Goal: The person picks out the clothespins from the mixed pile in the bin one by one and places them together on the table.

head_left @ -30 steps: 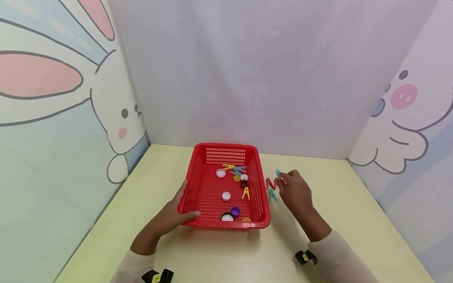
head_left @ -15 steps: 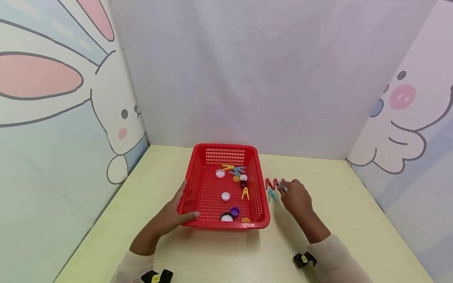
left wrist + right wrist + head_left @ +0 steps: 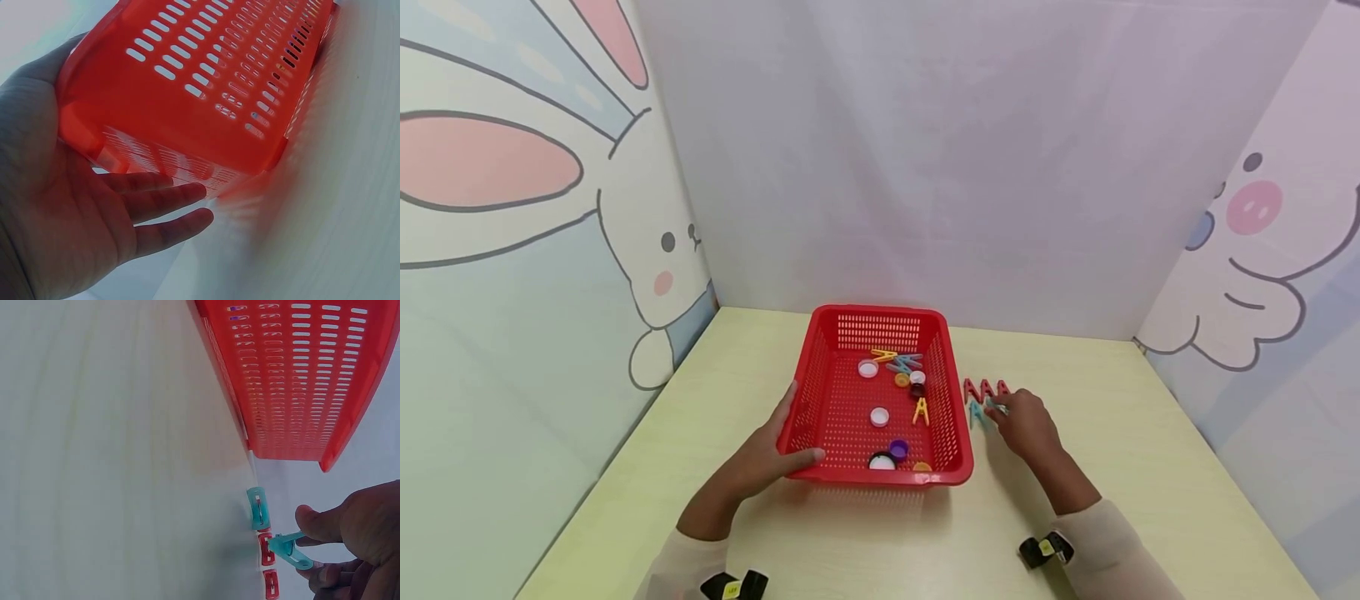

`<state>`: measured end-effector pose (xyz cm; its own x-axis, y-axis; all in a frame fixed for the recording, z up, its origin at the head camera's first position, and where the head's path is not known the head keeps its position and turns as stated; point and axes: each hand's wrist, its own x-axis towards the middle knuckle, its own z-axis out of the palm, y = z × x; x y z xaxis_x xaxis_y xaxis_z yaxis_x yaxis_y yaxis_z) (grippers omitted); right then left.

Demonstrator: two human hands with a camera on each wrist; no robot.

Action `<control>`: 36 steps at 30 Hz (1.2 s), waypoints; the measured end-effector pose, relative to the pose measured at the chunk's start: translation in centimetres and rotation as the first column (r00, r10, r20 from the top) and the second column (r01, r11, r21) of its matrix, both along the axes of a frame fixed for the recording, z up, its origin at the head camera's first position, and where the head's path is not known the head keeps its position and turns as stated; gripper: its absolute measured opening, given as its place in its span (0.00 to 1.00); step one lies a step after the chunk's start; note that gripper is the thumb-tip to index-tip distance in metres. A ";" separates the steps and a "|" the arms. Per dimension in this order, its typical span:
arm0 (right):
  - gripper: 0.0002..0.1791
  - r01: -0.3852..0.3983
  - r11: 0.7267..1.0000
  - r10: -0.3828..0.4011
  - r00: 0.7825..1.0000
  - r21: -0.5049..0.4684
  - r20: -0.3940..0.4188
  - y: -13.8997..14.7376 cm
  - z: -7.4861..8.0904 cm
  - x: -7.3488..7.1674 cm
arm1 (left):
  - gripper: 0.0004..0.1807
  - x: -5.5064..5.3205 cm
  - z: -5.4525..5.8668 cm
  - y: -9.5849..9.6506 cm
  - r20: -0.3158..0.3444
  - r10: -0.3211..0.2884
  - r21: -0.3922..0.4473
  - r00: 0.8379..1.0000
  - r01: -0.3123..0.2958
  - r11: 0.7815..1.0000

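My left hand (image 3: pixel 760 458) holds the near left corner of a red plastic basket (image 3: pixel 880 478). Its thumb lies over the rim, while the fingers (image 3: pixel 169 231) extend along the outside wall. To the right of the basket, my right hand (image 3: pixel 1030 425) pinches a blue clothespin (image 3: pixel 286 547) between thumb and fingers, low over the table. Just left of it sits another blue clothespin (image 3: pixel 975 413). Behind these, three red clothespins (image 3: pixel 971 390) form a row, the rightmost close to my fingertips.
Inside the basket lie yellow clothespins (image 3: pixel 921 410), blue clothespins (image 3: pixel 905 363) and several bottle caps, among them a white cap (image 3: pixel 879 416) and a purple cap (image 3: pixel 898 450). A pale wood table (image 3: pixel 850 550) meets a plain back wall (image 3: pixel 925 167) and side walls with cartoon animals.
My right hand has come down and slightly toward me with the blue clothespin, from over the red row to beside the other blue clothespin. The left hand and basket stay put.
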<state>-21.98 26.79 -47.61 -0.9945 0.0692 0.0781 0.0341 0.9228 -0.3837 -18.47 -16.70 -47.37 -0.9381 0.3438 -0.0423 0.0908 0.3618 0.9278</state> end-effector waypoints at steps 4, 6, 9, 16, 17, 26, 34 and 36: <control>0.19 0.003 1.000 -0.003 1.000 -0.001 0.020 0.2 -0.2 -0.2 | 0.73 0.0 0.0 0.0 0.000 0.003 -0.004 1.000 -0.003 1.000; 0.19 0.002 1.000 -0.002 1.000 0.000 0.027 0.3 -0.3 -0.3 | 0.73 0.0 0.0 0.0 -0.001 0.006 -0.006 1.000 -0.006 1.000; 0.18 0.002 1.000 -0.002 0.999 -0.002 0.038 0.5 -0.6 -0.5 | 0.73 0.0 0.0 0.0 -0.003 0.005 -0.008 1.000 -0.006 1.000; 0.18 0.001 1.000 -0.001 0.998 -0.001 0.068 0.5 -0.9 -0.5 | 0.73 0.0 -0.1 0.0 0.000 0.000 -0.010 1.000 0.000 1.000; 0.18 0.000 1.000 0.000 0.998 0.003 0.069 0.6 -1.0 -0.5 | 0.73 0.0 -0.1 0.0 -0.001 0.000 -0.012 1.000 0.000 1.000; 0.16 -0.017 1.000 0.016 0.995 0.016 0.094 0.7 -1.1 -0.6 | 0.73 -0.2 0.0 0.0 0.005 -0.004 -0.003 1.000 0.004 1.000; 0.22 0.008 1.000 -0.008 0.985 0.002 0.170 0.7 -0.9 -0.7 | 0.73 -0.3 0.0 0.0 0.006 0.002 -0.004 1.000 -0.002 1.000; 0.24 0.008 1.000 -0.009 0.985 0.002 0.175 0.6 -0.9 -0.7 | 0.73 -0.2 0.0 -0.1 0.008 0.001 -0.004 1.000 -0.001 1.000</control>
